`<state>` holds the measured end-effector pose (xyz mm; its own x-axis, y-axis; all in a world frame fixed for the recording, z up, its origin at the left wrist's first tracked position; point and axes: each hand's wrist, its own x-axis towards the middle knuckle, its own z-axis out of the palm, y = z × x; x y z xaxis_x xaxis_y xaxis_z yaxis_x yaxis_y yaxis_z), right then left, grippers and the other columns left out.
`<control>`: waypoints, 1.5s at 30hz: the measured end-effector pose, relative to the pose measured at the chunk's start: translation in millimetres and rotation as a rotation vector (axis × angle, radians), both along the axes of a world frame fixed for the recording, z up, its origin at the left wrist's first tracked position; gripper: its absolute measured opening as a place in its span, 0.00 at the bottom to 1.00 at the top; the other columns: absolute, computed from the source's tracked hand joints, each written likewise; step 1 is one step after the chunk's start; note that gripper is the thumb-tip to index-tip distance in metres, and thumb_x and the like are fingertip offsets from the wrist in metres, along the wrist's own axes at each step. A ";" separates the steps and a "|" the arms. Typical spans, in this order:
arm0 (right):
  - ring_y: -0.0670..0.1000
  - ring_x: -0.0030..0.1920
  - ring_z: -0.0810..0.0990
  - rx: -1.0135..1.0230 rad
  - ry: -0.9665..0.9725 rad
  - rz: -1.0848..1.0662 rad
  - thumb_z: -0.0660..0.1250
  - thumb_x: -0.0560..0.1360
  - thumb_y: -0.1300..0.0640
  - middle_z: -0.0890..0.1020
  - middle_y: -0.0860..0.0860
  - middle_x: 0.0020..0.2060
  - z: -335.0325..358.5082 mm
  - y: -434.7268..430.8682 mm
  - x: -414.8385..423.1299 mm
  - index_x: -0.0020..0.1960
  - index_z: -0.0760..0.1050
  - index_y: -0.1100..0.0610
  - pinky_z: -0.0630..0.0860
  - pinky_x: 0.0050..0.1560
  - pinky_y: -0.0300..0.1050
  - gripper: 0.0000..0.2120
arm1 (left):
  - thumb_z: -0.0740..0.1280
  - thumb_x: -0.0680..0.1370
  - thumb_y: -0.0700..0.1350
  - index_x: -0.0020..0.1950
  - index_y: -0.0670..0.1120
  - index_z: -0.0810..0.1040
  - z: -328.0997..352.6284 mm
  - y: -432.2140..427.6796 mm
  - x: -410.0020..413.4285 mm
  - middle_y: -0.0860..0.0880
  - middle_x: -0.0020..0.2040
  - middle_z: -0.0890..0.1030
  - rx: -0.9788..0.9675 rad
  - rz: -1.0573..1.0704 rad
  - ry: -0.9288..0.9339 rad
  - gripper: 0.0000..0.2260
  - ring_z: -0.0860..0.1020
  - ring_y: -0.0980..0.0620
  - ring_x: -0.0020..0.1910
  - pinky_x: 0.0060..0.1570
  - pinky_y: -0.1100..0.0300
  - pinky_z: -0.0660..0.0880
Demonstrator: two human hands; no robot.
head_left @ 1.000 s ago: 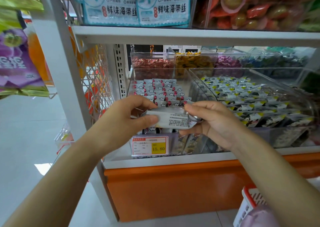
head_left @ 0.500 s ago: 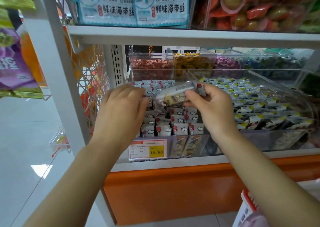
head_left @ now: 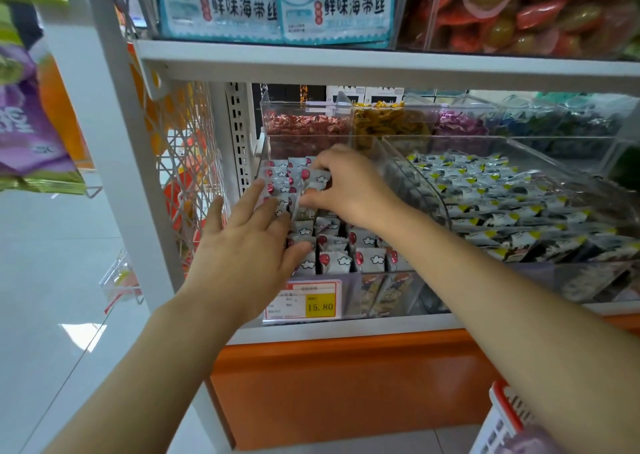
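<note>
Many snack packets [head_left: 333, 262] tight around left hand [head_left: 248, 246], right hand [head_left: 350, 190]; clear bin [head_left: 412, 180] alongside.

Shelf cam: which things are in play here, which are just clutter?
In play: right hand pinching a packet; left hand, fingers straight, on the red-and-white packets; their clear bin.
Clutter: black-and-yellow packets; price tag; seaweed packs above; red basket.

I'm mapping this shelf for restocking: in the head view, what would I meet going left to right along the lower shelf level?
White wire rack → left hand → right hand, pinching a white packet → clear bin of black-and-yellow packets.
</note>
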<state>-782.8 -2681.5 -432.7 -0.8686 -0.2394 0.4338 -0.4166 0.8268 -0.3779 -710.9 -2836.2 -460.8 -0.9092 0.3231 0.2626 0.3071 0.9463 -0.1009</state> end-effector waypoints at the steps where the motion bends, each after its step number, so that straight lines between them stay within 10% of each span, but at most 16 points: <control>1: 0.50 0.52 0.72 0.048 -0.038 0.013 0.72 0.70 0.49 0.76 0.51 0.52 -1.3 -3.6 -1.7 0.58 0.76 0.57 0.68 0.50 0.42 0.19 | 0.32 0.70 0.64 0.73 0.50 0.60 0.3 -0.8 0.0 0.52 0.77 0.54 0.004 -0.005 -0.007 0.39 0.35 0.53 0.75 0.71 0.42 0.42; 4: 0.50 0.54 0.67 0.311 -0.127 0.064 0.63 0.77 0.48 0.78 0.47 0.42 -7.5 -7.0 -8.4 0.45 0.79 0.52 0.65 0.56 0.50 0.10 | 0.34 0.70 0.64 0.74 0.49 0.60 1.0 -3.5 -1.2 0.52 0.77 0.53 0.010 -0.027 -0.016 0.39 0.34 0.54 0.74 0.72 0.43 0.41; 8: 0.51 0.62 0.67 0.347 -0.245 0.095 0.55 0.78 0.54 0.81 0.53 0.51 -5.5 -7.4 -20.2 0.52 0.80 0.59 0.62 0.62 0.51 0.16 | 0.36 0.71 0.64 0.74 0.48 0.59 1.2 -5.3 -2.0 0.52 0.77 0.53 0.028 -0.044 -0.039 0.37 0.33 0.54 0.74 0.72 0.44 0.41; 12: 0.53 0.50 0.81 0.011 -0.216 0.117 0.59 0.78 0.61 0.83 0.53 0.48 11.7 -3.7 -30.9 0.48 0.82 0.58 0.75 0.55 0.51 0.12 | 0.38 0.72 0.64 0.74 0.48 0.59 2.0 -6.5 -2.3 0.52 0.77 0.53 0.052 -0.055 -0.057 0.36 0.33 0.55 0.74 0.72 0.45 0.41; 22: 0.52 0.54 0.72 0.340 -0.008 -0.002 0.72 0.71 0.51 0.78 0.50 0.48 -4.4 -13.7 -47.9 0.37 0.76 0.49 0.67 0.50 0.46 0.06 | 0.39 0.72 0.64 0.73 0.48 0.61 3.2 -6.6 -0.7 0.53 0.77 0.54 0.102 -0.078 -0.069 0.35 0.34 0.55 0.74 0.73 0.45 0.42; 28: 0.42 0.37 0.75 -0.234 -0.017 0.070 0.67 0.75 0.57 0.80 0.49 0.41 15.7 3.7 -16.9 0.44 0.78 0.58 0.72 0.40 0.34 0.05 | 0.49 0.79 0.58 0.73 0.47 0.62 2.6 -7.0 -3.0 0.52 0.76 0.57 0.225 -0.103 -0.004 0.26 0.41 0.55 0.75 0.72 0.49 0.40; 34: 0.47 0.32 0.80 -0.798 0.094 0.001 0.66 0.76 0.60 0.81 0.55 0.43 14.8 32.9 35.5 0.43 0.75 0.58 0.77 0.30 0.36 0.04 | 0.62 0.78 0.45 0.66 0.42 0.73 12.8 0.3 3.5 0.45 0.66 0.72 0.567 -0.121 0.288 0.17 0.67 0.45 0.65 0.65 0.57 0.60; 39: 0.49 0.34 0.82 -1.160 -0.103 0.046 0.65 0.76 0.63 0.82 0.57 0.39 -0.7 45.1 71.0 0.44 0.77 0.62 0.80 0.34 0.39 0.04 | 0.60 0.79 0.49 0.68 0.47 0.69 10.9 14.6 12.3 0.49 0.60 0.76 0.937 -0.097 -0.004 0.18 0.76 0.54 0.53 0.52 0.61 0.74; 45: 0.49 0.33 0.81 -1.487 -0.285 0.107 0.63 0.76 0.65 0.80 0.58 0.39 -9.6 49.3 89.8 0.45 0.77 0.64 0.78 0.33 0.36 0.04 | 0.61 0.79 0.47 0.47 0.47 0.78 10.8 21.6 15.7 0.47 0.39 0.82 1.488 -0.109 -0.338 0.08 0.82 0.53 0.38 0.38 0.61 0.81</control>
<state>-692.9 -2632.2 -442.3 -0.9702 0.1854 0.1562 -0.2192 -0.3956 -0.8919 -695.2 -2814.6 -450.0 -0.9813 0.0296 0.1904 0.1924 0.0944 0.9768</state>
